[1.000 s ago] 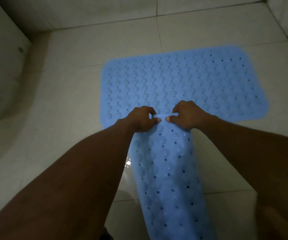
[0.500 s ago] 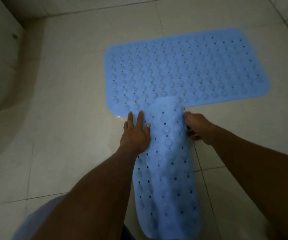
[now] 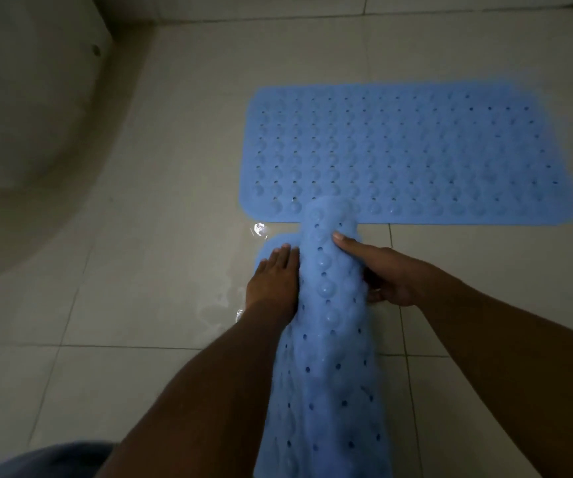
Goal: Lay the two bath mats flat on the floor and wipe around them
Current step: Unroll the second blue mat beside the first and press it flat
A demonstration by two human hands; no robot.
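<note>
The limp, probably slick folded mat [image 3: 326,305] is being pressed by the flat-fingered left hand [image 3: 273,274] and gripped at its edge by the right hand [image 3: 386,277].

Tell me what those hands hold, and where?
Right hand grips the humped blue bath mat by its right side near the far end; left hand only presses it.
</note>
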